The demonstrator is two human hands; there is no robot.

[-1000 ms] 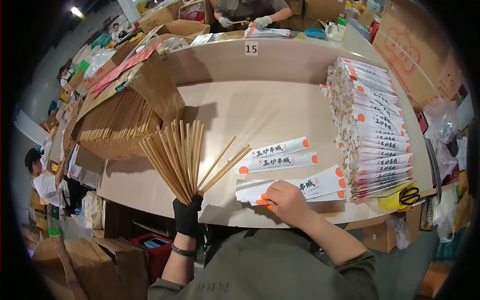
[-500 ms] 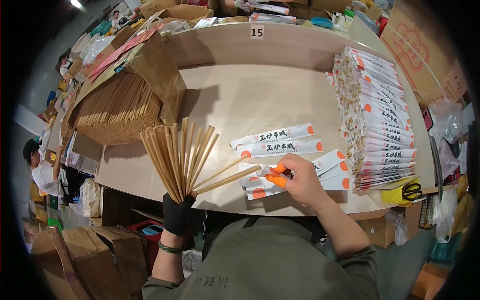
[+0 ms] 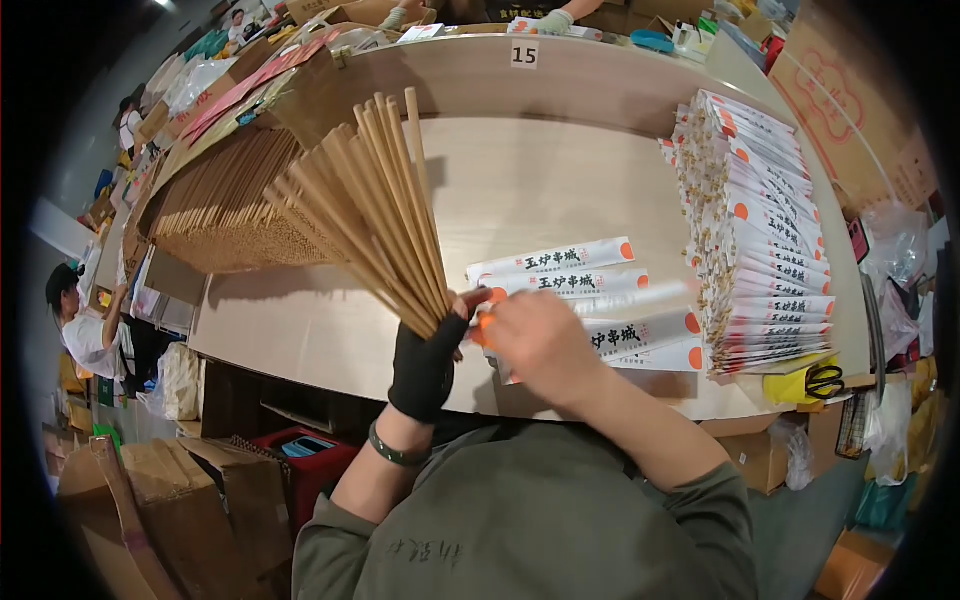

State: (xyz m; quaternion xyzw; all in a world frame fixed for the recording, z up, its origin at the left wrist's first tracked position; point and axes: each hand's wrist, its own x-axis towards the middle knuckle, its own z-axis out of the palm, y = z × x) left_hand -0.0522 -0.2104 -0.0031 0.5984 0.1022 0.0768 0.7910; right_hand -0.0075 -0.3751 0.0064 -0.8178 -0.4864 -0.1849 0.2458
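A fanned bundle of wooden chopsticks (image 3: 392, 215) rises from my left hand (image 3: 424, 368), which wears a black fingerless glove and is closed around their lower ends. My right hand (image 3: 540, 335), with orange finger covers, is closed in a pinch right against the left thumb. From behind its knuckles a white paper chopstick sleeve (image 3: 645, 298) sticks out to the right, smeared by motion; its pinched end is hidden. Printed sleeves with orange dots lie on the table: one flat sleeve (image 3: 555, 258) farther off, others partly under my right hand.
A tall pile of filled sleeves (image 3: 765, 220) lines the table's right side. At the left, an open cardboard box (image 3: 225, 200) holds many chopsticks. Scissors (image 3: 826, 381) lie on something yellow at the right edge. Across the partition (image 3: 600, 80) is another person's gloved hand (image 3: 555, 22).
My left hand has moved right and up with the bundle, meeting my right hand, which has shifted left. The two chopsticks that pointed into the sleeve no longer show. The sleeve now extends rightward, blurred.
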